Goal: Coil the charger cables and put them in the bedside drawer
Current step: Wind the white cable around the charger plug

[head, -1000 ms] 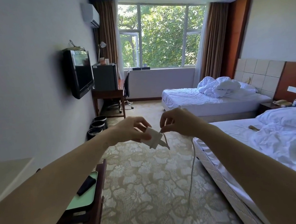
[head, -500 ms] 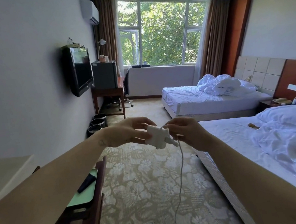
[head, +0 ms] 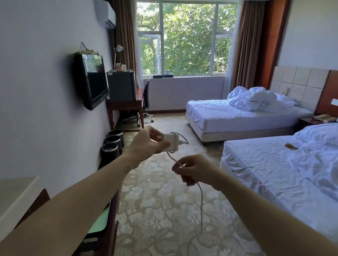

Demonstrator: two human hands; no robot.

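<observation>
Over carpet [head: 161, 225], charger [head: 171, 141] horizontal, cable [head: 202, 205] downward

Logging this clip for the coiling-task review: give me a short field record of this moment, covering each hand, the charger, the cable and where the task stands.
setting: bedroom, person standing on patterned carpet
left hand: grips the white charger block
right hand: pinches the cable below the block
cable: roughly one loop lies round the block; the rest hangs toward the carpet
task stage: coiling under way, nothing stowed yet
drawer: nightstand visible at right; drawer front not discernible
</observation>
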